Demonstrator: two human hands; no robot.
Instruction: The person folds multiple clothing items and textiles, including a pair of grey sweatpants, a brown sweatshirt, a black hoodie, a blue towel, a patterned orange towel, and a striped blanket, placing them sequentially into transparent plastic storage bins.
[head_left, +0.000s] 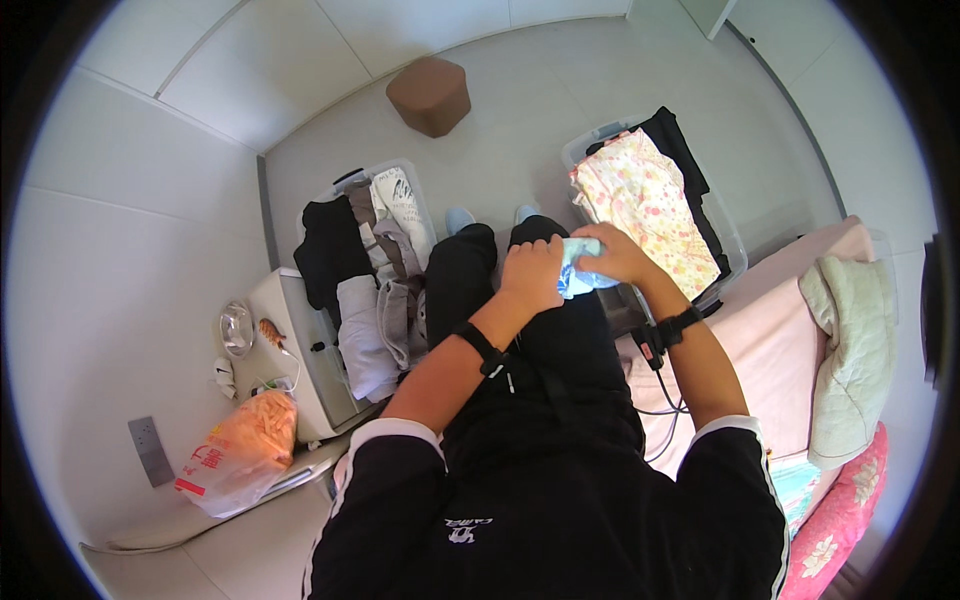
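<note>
Between my hands, above my lap, is a bunched or rolled light-blue and white cloth (579, 277) with darker blue marks; what kind of item it is I cannot tell. My left hand (531, 276) grips its left end, knuckles upward. From the other side my right hand (619, 255) holds the right end, with the thumb laid across it. Beyond the right hand, a cream cloth with pink and yellow print (645, 210) lies over black clothing (679, 150) in a clear plastic bin (739, 251). To my left stands another clear bin (421, 199) filled with folded clothes (367, 330).
A brown stool (431, 96) stands on the grey floor. Left are a white cabinet (300, 352), a glass bowl (238, 328) and a plastic bag of orange contents (251, 442). A pink-covered bed (780, 300) with a folded pale green quilt (851, 360) is at right. A cable (660, 382) hangs from my right wrist.
</note>
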